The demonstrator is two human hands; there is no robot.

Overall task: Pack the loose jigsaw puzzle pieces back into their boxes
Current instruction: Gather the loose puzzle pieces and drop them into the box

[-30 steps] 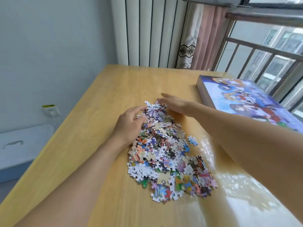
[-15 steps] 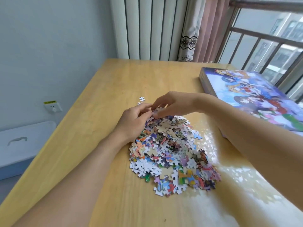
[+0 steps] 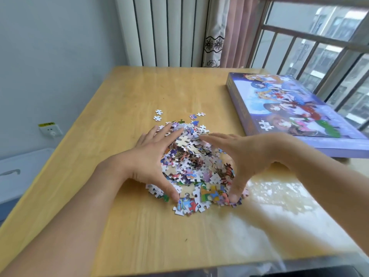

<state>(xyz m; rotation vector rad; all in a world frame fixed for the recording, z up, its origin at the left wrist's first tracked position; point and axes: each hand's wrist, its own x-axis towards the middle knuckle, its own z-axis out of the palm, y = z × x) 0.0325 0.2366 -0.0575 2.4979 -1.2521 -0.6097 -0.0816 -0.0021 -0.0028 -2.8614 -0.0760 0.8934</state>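
Observation:
A heap of colourful jigsaw pieces (image 3: 194, 168) lies in the middle of the wooden table (image 3: 123, 100). My left hand (image 3: 153, 156) presses against the heap's left side with straight fingers and the thumb at the near edge. My right hand (image 3: 237, 156) cups the right side, fingers stretched over the top and thumb down at the near edge. A few stray pieces (image 3: 158, 114) lie beyond the heap, two more (image 3: 196, 115) to their right. The purple puzzle box (image 3: 295, 112) with a cartoon picture lies closed at the table's right.
A radiator and curtain stand behind the table's far edge. A barred window runs along the right. On the left wall sits a socket (image 3: 51, 129), with a white lidded bin (image 3: 18, 174) below it on the floor.
Both hands have drawn back from the heap's far end and now flank its sides. The heap is pushed into a taller, tighter mound. A few pieces are left behind at the far side.

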